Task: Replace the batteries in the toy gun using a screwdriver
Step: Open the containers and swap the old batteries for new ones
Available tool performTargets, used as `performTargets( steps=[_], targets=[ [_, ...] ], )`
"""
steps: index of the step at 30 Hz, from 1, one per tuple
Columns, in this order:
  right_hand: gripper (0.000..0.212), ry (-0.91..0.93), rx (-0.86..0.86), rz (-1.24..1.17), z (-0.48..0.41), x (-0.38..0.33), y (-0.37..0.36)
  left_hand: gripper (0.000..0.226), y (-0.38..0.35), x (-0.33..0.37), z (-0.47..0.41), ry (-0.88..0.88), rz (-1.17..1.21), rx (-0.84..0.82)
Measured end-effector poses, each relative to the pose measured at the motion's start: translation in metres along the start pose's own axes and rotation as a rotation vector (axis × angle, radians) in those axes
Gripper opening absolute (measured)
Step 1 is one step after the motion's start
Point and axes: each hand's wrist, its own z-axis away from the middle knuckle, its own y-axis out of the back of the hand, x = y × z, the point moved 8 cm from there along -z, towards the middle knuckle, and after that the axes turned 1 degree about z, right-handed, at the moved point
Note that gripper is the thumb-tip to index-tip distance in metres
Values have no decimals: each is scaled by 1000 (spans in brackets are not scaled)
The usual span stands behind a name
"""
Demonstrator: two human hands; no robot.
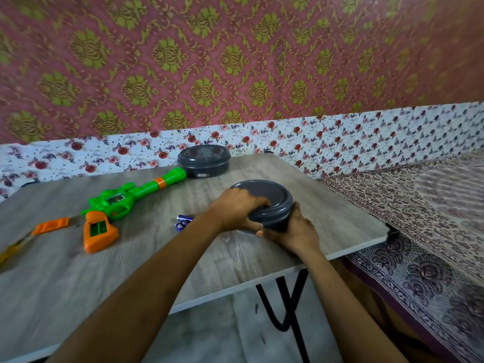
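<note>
Two bare forearms reach over one grey wooden table.

From left: one screwdriver, one orange cover, one green-and-orange toy gun lying flat, two batteries, two grey round tins. Left hand and right hand are both wrapped around the near tin; the far tin stands apart.

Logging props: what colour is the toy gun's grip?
Orange grip on a green toy gun, head view.
</note>
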Motion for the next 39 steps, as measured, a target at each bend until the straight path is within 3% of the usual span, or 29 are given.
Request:
performTargets(
  steps=[10,13,17,21,23,25,29,32,35,39],
  targets=[
    [111,33,7,-99,0,-1,1,44,12,16,-8,-185,-189,-4],
    [116,32,-20,-89,0,0,-2,34,30,10,-12,-171,-92,10],
    [125,6,-48,-107,-1,2,-3,34,65,-34,-15,9,341,186],
    [135,21,-2,-171,2,-1,0,29,67,-83,-12,337,635,472],
    [134,54,54,-203,5,-2,5,32,61,-102,-11,492,683,574],
    [128,80,84,-202,6,-3,7,34,44,-119,-15,617,913,631],
    [123,106,110,-195,6,-2,6,28,-5,-143,-28,861,1347,682],
    [120,113,131,-209,4,1,7,21,-40,-142,-41,923,1598,677],
    [115,128,127,-234,4,2,6,37,-73,-139,-50,946,1627,568],
    [115,128,105,-243,1,3,4,32,-106,-149,-50,1047,1482,404]
  ],
)
